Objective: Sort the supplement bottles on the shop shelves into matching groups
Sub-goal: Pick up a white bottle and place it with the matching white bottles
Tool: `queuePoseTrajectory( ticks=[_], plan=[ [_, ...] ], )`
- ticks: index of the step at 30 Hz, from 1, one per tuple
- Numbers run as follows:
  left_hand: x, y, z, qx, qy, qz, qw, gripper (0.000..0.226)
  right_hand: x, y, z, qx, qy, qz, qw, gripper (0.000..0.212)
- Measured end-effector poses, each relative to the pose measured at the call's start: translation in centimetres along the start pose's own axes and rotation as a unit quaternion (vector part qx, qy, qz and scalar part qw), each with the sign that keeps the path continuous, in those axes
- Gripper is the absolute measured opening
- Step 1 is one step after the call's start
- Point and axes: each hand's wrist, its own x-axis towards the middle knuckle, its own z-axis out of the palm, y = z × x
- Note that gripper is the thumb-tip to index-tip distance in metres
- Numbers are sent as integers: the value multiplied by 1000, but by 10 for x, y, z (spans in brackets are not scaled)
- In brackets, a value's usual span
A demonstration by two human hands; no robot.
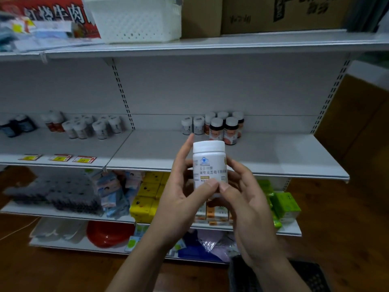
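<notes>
White supplement bottle (209, 165), white cap, upright, centre of frame, in front of the middle shelf (273, 157). Left hand (185, 192) and right hand (246, 199) together, both gripping it, thumbs on its lower label. On the shelf behind: two small white bottles (192, 125) just beside a cluster of brown bottles (223, 129); more white bottles (92, 126) centre left.

Left hand (181, 186) and right hand (246, 203) raised — thumbs meeting, fingers curled round bottle (208, 157).
</notes>
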Motion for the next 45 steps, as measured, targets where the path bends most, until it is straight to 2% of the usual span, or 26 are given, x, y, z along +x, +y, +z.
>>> queuePoseTrajectory(
  ticks=[6, 15, 21, 27, 34, 38, 45],
  plan=[
    [4, 0, 16, 8, 1, 1, 1000, 81, 0, 1, -14, 70, -10, 49, 996, 42],
    [7, -11, 14, 34, -4, -6, 999, 78, 1, 13, -16, 76, 16, 44, 996, 38],
    [5, -18, -18, 29, 13, -27, 999, 76, 9, 26, 13, 45, 12, 39, 998, 38],
    [-2, -23, -79, -43, 45, -57, 996, 76, 18, 46, 72, 2, 3, 36, 999, 44],
    [-20, -26, -190, -43, 100, -66, 992, 72, 21, 83, 178, -8, -39, 57, 998, 51],
    [-33, -29, -258, -52, 144, -74, 985, 70, 24, 107, 241, -37, -59, 56, 996, 46],
    [-54, -38, -352, -89, 193, -97, 972, 33, 26, 142, 329, -78, -81, 61, 992, 45]
  ],
)
